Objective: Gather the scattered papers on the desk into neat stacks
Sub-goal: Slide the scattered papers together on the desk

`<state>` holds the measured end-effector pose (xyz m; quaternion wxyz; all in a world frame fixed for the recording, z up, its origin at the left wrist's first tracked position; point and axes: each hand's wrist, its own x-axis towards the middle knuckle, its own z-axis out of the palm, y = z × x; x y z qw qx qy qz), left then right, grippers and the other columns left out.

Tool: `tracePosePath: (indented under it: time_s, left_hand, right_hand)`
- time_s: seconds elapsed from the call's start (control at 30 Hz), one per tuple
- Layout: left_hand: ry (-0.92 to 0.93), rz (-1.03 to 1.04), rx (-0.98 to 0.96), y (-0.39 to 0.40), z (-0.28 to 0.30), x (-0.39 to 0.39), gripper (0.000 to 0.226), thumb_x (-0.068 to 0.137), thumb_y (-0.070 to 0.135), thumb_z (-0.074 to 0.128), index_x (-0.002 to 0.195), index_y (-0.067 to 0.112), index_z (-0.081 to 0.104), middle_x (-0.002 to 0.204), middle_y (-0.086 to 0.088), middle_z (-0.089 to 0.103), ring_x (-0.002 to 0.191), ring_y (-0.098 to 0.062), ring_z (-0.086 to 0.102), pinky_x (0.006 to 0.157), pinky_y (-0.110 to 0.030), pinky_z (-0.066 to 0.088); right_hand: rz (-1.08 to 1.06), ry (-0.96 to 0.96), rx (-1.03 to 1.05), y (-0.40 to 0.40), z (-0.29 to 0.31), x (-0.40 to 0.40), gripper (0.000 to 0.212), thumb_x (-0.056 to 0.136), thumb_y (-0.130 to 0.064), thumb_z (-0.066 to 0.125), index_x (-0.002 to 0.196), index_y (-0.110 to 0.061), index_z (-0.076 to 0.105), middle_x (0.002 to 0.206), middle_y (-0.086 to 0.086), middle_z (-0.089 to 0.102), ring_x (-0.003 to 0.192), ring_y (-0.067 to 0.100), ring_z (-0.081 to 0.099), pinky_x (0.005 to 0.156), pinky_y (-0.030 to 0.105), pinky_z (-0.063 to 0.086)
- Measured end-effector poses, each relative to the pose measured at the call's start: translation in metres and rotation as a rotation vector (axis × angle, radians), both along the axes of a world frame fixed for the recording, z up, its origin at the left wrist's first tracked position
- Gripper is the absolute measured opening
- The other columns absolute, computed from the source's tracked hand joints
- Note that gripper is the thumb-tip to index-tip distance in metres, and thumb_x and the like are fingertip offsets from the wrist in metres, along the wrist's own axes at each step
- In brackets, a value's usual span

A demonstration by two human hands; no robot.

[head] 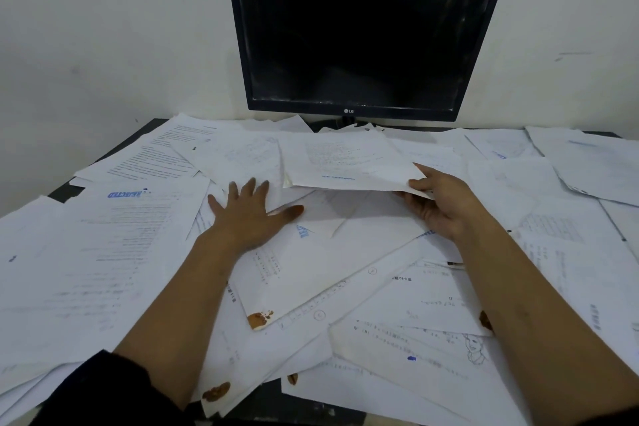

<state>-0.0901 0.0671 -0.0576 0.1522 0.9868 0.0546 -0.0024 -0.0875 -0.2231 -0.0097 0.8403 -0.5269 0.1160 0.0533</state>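
White printed papers (114,252) lie scattered and overlapping all over the dark desk (138,137). My right hand (442,204) pinches the near right corner of a thin batch of sheets (345,162), lifted slightly above the pile in front of the monitor. My left hand (249,214) lies flat with fingers spread on the papers at the middle, just left of the lifted batch. Some sheets carry blue stamps (126,194) and brown stains (259,318).
A black monitor (366,28), switched off, stands at the back centre against the white wall (103,28). Papers hang over the desk's near edge and reach the right side. A pen tip (454,264) pokes out from under sheets by my right forearm.
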Motion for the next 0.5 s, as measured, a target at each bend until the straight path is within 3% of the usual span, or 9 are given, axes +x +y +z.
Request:
tracePosePath:
  time_s: [0.07,0.13,0.2,0.27,0.33,0.4,0.5]
  left_hand:
    - [-0.023,-0.040,0.036,0.000,0.002,-0.002,0.098,0.074,0.089,0.032,0.152,0.030,0.022,0.161,0.004,0.018,0.149,-0.026,0.009,0.115,-0.060,-0.007]
    - [-0.108,-0.064,0.022,-0.002,0.008,-0.004,0.086,0.074,0.087,0.039,0.141,0.033,0.042,0.149,0.005,0.040,0.139,-0.027,0.029,0.115,-0.057,0.005]
    - [-0.212,-0.068,-0.112,-0.004,0.011,-0.007,0.069,0.076,0.081,0.045,0.124,0.033,0.058,0.130,0.007,0.056,0.123,-0.023,0.046,0.107,-0.049,0.023]
    - [-0.306,-0.042,-0.269,-0.006,0.011,-0.006,0.059,0.079,0.074,0.046,0.116,0.032,0.063,0.120,0.007,0.061,0.113,-0.020,0.054,0.100,-0.046,0.031]
    - [-0.397,0.064,-0.308,-0.006,0.011,-0.001,0.058,0.086,0.070,0.040,0.120,0.028,0.062,0.126,0.001,0.057,0.117,-0.025,0.051,0.101,-0.047,0.030]
    - [-0.408,0.277,-0.161,0.000,0.010,0.004,0.062,0.094,0.062,0.037,0.138,0.019,0.049,0.144,-0.008,0.043,0.133,-0.032,0.036,0.109,-0.050,0.021]
    - [-0.148,0.494,-0.086,0.013,0.010,0.007,0.080,0.096,0.062,0.030,0.153,0.007,0.017,0.156,-0.017,0.026,0.145,-0.036,0.016,0.116,-0.056,0.001]
  right_hand:
    - [0.001,-0.007,-0.003,-0.002,0.000,0.000,0.039,0.094,0.010,0.042,0.124,-0.008,0.060,0.104,0.010,0.064,0.092,0.029,0.066,0.053,0.020,0.054]
    - [0.003,-0.013,-0.015,-0.004,0.000,0.001,0.040,0.094,0.010,0.042,0.125,-0.008,0.060,0.107,0.010,0.064,0.097,0.030,0.064,0.052,0.020,0.054]
    - [0.007,-0.017,-0.042,-0.006,-0.001,0.002,0.039,0.094,0.009,0.042,0.123,-0.009,0.061,0.107,0.010,0.065,0.098,0.027,0.063,0.053,0.021,0.055]
    - [0.006,-0.020,-0.080,-0.009,-0.002,0.004,0.037,0.093,0.008,0.043,0.120,-0.009,0.062,0.108,0.009,0.065,0.097,0.026,0.063,0.056,0.023,0.057]
    - [0.002,-0.025,-0.137,-0.012,-0.004,0.006,0.036,0.093,0.008,0.045,0.119,-0.010,0.063,0.110,0.010,0.064,0.100,0.027,0.063,0.061,0.026,0.059]
    - [0.002,-0.043,-0.269,-0.016,-0.004,0.007,0.035,0.094,0.005,0.047,0.118,-0.013,0.063,0.107,0.007,0.066,0.097,0.024,0.064,0.064,0.029,0.060]
    - [-0.009,-0.089,-0.509,-0.017,-0.006,0.006,0.035,0.093,0.000,0.049,0.110,-0.025,0.065,0.102,0.003,0.068,0.085,0.019,0.065,0.060,0.027,0.052]
